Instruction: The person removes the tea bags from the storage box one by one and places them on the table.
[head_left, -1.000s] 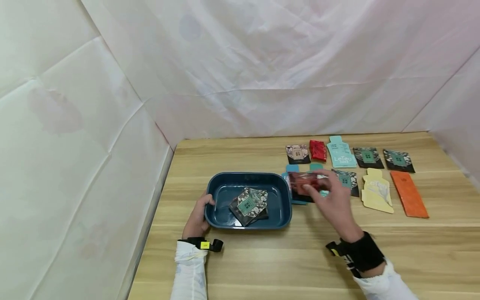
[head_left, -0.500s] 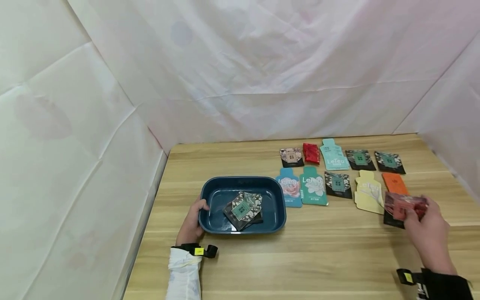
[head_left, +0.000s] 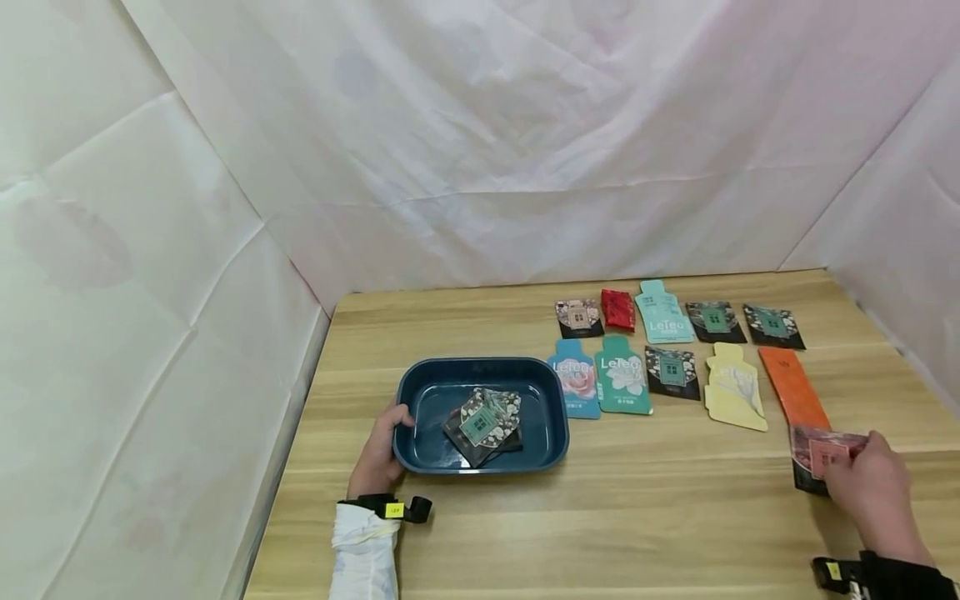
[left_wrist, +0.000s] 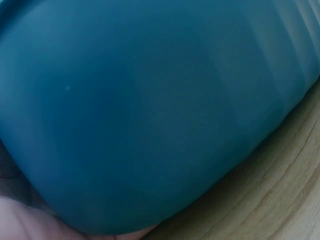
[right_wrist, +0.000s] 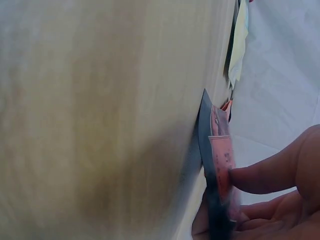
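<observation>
My left hand grips the left end of a dark blue rectangular tray, thumb over the rim. In the left wrist view the tray's outer wall fills most of the picture, with part of the hand below it. Two or so dark floral sachets lie overlapping inside the tray. At the right, my right hand pinches a black and pink sachet between thumb and fingers. The sachet is close over the table and overlaps the lower end of a long orange packet. In the right wrist view the pinched sachet appears edge-on.
Two rows of packets lie at the back right of the wooden table. Among them are a red packet, a mint bottle-shaped one, a blue one, a green one and a yellow one. Pale cloth hangs behind.
My right hand has carried the pink sachet from beside the tray to the far right, down to the orange packet's near end. My left hand keeps holding the tray; the view has shifted slightly.
</observation>
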